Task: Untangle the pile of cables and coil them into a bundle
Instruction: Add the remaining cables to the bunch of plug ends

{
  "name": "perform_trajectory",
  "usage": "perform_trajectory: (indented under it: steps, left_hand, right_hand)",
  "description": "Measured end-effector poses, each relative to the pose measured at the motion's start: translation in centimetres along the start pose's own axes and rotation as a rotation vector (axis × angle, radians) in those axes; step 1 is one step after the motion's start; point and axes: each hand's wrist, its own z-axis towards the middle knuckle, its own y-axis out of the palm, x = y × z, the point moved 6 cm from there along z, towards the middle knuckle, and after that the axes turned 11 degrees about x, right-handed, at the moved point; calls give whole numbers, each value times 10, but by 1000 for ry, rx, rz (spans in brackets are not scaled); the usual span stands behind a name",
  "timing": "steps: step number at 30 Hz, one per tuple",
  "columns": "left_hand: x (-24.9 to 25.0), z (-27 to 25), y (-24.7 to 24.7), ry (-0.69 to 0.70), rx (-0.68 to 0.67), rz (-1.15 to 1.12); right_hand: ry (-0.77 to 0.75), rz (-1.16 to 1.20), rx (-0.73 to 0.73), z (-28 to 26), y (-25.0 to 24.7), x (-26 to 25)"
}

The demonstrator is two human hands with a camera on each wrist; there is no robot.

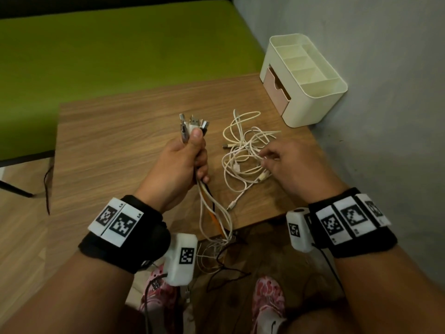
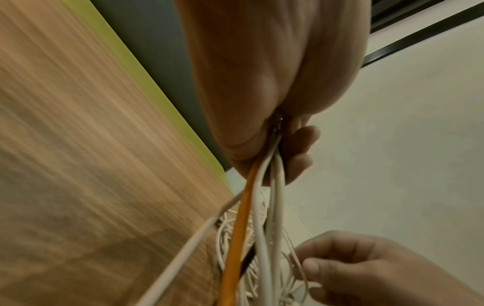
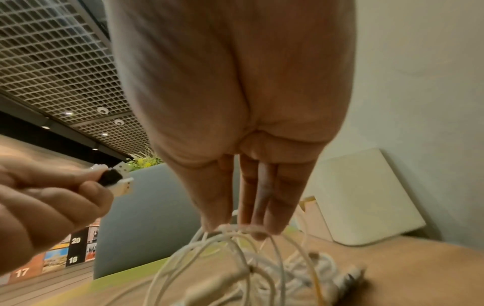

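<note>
Cables [image 1: 245,150] lie mid-table [image 1: 120,131]; left hand [image 1: 183,160] grips others past its edge.

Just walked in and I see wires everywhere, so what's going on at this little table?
A person is sorting charging cables at a wooden table. The left hand grips a bunch of cables just below their plugs, with white, orange and black cords trailing off the table edge toward the floor. The right hand reaches into the tangled pile of white cables on the table, fingers among the loops. A cream plastic desk organizer sits at the far corner.
</note>
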Motion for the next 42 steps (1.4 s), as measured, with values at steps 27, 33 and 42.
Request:
perform_trajectory:
  steps: [27, 33, 42]
  left_hand:
    - [13, -8, -14, 29, -26, 69]
    - [11, -5, -20, 56, 39, 97]
    - [5, -3, -13, -34, 38, -46]
  right_hand:
    - [157, -127, -36, 16, 31, -5]
    - [249, -65, 8, 11, 32, -17]
    - [221, -41, 135, 9, -15, -11]
